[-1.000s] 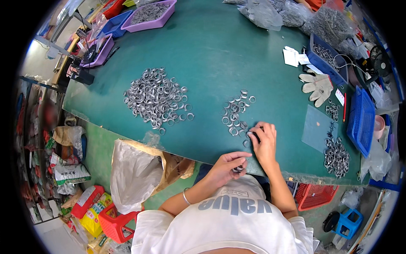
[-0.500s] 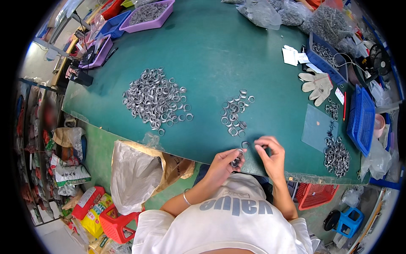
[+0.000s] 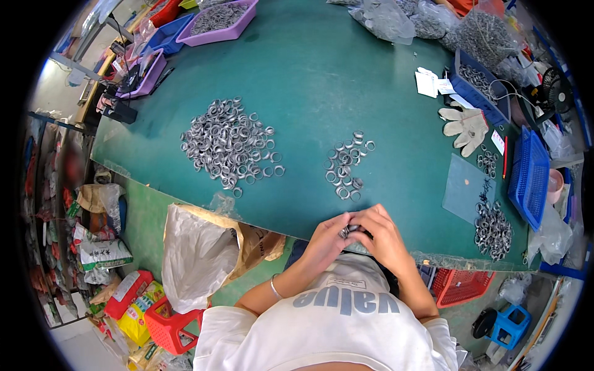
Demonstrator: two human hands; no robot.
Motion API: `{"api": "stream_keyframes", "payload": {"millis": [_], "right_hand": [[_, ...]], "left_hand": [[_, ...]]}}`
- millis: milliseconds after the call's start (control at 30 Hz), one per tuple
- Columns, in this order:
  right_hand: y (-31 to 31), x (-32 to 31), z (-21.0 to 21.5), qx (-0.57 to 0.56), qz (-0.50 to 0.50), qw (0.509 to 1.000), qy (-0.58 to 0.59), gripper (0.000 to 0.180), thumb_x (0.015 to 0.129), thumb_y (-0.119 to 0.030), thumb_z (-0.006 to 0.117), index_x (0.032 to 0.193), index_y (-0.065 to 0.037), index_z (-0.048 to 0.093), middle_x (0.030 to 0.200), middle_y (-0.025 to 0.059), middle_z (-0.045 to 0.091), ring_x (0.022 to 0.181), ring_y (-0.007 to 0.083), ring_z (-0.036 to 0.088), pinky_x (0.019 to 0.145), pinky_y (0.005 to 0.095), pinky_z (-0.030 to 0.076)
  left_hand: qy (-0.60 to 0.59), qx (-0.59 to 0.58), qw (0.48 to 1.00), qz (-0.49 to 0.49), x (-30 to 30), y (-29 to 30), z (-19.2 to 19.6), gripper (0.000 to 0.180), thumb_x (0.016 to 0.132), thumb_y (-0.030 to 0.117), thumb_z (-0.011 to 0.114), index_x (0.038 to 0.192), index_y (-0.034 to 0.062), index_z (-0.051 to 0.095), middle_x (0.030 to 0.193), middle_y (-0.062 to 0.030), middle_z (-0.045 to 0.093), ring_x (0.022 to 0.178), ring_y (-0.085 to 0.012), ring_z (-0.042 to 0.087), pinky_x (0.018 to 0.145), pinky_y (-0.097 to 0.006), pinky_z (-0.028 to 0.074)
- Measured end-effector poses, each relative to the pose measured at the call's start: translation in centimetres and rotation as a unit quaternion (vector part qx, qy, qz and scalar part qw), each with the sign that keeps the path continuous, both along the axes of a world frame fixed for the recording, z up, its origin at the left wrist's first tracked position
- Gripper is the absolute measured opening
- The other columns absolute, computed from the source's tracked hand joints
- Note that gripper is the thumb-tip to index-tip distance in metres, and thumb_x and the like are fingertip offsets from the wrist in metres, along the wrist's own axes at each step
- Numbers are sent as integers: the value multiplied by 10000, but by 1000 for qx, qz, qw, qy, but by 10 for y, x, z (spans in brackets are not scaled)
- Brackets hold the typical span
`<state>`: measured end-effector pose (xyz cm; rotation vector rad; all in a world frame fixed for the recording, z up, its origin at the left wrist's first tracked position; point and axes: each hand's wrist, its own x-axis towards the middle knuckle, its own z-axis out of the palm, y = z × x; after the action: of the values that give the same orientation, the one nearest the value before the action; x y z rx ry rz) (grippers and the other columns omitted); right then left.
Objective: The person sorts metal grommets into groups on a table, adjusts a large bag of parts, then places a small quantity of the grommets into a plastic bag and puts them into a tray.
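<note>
At the near edge of the green table my two hands meet. My left hand point(image 3: 326, 243) is closed around a few grey metal rings point(image 3: 348, 230). Over these same rings my right hand point(image 3: 379, 232) bends its fingers, with thumb and fingertips pressed at them; how many rings lie between the hands is hidden. Just beyond my hands lies a small, loose group of rings point(image 3: 342, 166). Farther left spreads a large heap of the same rings point(image 3: 226, 139). Another pile of rings point(image 3: 493, 232) lies by the table's right edge.
A work glove point(image 3: 465, 128), a clear plastic sheet point(image 3: 461, 188) and a blue basket point(image 3: 529, 176) lie to the right. A purple tray point(image 3: 218, 25) of metal parts stands at the far left. An open paper sack point(image 3: 204, 256) stands by the near left edge.
My right hand has moved left and closed in against my left hand at the rings. A ring that lay on the table just beyond my fingers no longer shows there.
</note>
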<state>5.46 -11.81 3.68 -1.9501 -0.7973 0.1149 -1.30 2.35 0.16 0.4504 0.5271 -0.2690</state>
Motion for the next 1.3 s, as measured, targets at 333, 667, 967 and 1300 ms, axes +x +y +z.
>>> {"api": "stream_keyframes", "payload": {"millis": [333,667,967,1300], "right_hand": [[28,50,-39,-61,-123,977,-161,73,755,0,644,828,-5,637,803,118,613,732,284,553,656,350,448],[4,24,-5,-12,88,981,174,193,754,13,641,943,-21,649,871,56,618,779,130,520,748,276,409],[14,45,-38,-172,-72,973,-134,193,704,-20,667,890,-36,617,978,83,556,935,281,486,777,356,384],[0,6,9,-56,56,997,-10,142,728,4,646,865,6,610,976,112,573,891,272,529,790,343,417]], "left_hand": [[-23,25,998,-48,-1,6,0,241,902,97,561,1115,-10,590,992,-80,624,936,-168,603,757,-280,512],[11,86,994,-66,4,8,-3,265,918,224,559,1083,24,611,870,-37,613,756,-110,580,631,-231,484],[-78,-55,989,-110,-2,14,-3,230,919,202,543,1048,26,615,808,-34,572,664,-99,525,546,-216,420],[50,-34,998,-24,6,7,8,248,913,229,529,1049,31,591,928,-86,604,812,-166,601,609,-258,495]]}}
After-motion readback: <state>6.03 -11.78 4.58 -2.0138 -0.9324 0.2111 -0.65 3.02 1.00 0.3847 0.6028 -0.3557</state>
